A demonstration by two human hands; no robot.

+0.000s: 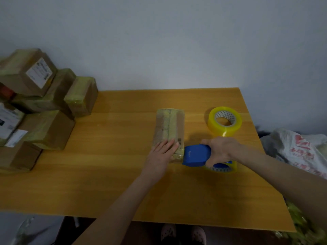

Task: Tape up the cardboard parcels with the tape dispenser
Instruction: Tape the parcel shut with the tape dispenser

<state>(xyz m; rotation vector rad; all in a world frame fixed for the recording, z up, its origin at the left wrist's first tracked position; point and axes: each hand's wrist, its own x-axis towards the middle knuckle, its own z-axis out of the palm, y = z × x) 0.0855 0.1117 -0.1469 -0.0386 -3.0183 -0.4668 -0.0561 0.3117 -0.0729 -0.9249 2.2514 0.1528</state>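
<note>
Patterned slippers (pixel 184 234) show below the near edge of the tabletop (pixel 115 174), and above them both forearms reach in. We record the left hand (pixel 161 152) lying flat, fingers straight, on the near end of the parcel (pixel 168 126), pressing rather than grasping. The right hand (pixel 221 149) has its grip closed round the blue tape dispenser (pixel 194 154), whose front edge meets the parcel's near end. The dispenser's yellowish roll (pixel 223 167) shows beneath the wrist. The parcel lies lengthwise at mid-tabletop and carries yellowed tape strips along its top.

Our assessment of handling: the parcel is small, stiff cardboard and probably light. The tape film will likely make its faces slick, so it may slide under the dispenser's pull unless pinned from above, as the flat palm does. The best hold, in our judgement, is on the bare cardboard flanks or straight down through the top, clear of the tape line. We cannot confirm whether tape is attached at the near end, since that spot is blurred and partly covered.

A spare tape roll (pixel 224 121) stands just beyond the right hand. Stacked parcels (pixel 35 103) occupy the far left, and a printed bag (pixel 300 149) lies off the right edge.
</note>
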